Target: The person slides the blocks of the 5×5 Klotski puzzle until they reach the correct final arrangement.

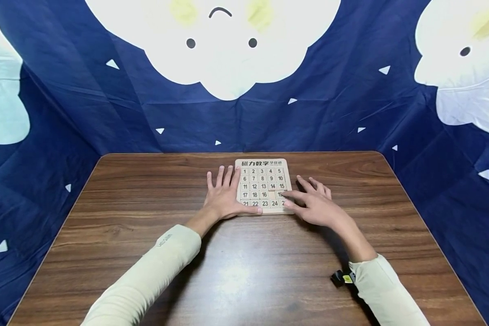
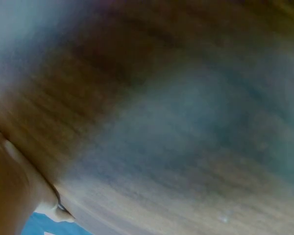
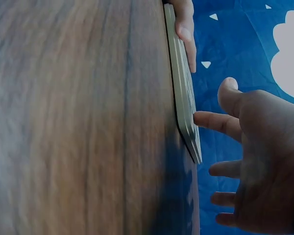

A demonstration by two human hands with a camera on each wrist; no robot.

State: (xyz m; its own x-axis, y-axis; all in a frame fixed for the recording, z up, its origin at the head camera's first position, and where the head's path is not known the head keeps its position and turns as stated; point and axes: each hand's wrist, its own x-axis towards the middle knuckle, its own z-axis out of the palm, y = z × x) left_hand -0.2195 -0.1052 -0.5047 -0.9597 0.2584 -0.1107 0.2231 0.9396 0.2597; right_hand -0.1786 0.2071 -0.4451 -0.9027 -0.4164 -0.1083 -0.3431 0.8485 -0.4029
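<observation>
A pale wooden number slide puzzle (image 1: 285, 165) with rows of numbered tiles lies flat near the table's far edge. Its fourth row shows 17, 18 and 16, then a gap, then a tile partly hidden by a finger. My left hand (image 1: 224, 197) rests at the puzzle's left side, fingers spread and straight, the thumb along the near edge. My right hand (image 1: 315, 203) hovers over the right side, its index finger extended onto the tile right of the gap. In the right wrist view, the puzzle (image 3: 182, 78) appears edge-on, with the right hand (image 3: 264, 156) beside it.
The brown wood-grain table (image 1: 228, 271) reflects light near its front. Behind it hangs a dark blue cloth (image 1: 179, 113) with cloud faces and white triangles. A small black device (image 1: 338, 278) with a yellow label sits at the right sleeve's cuff. Mostly blurred tabletop fills the left wrist view.
</observation>
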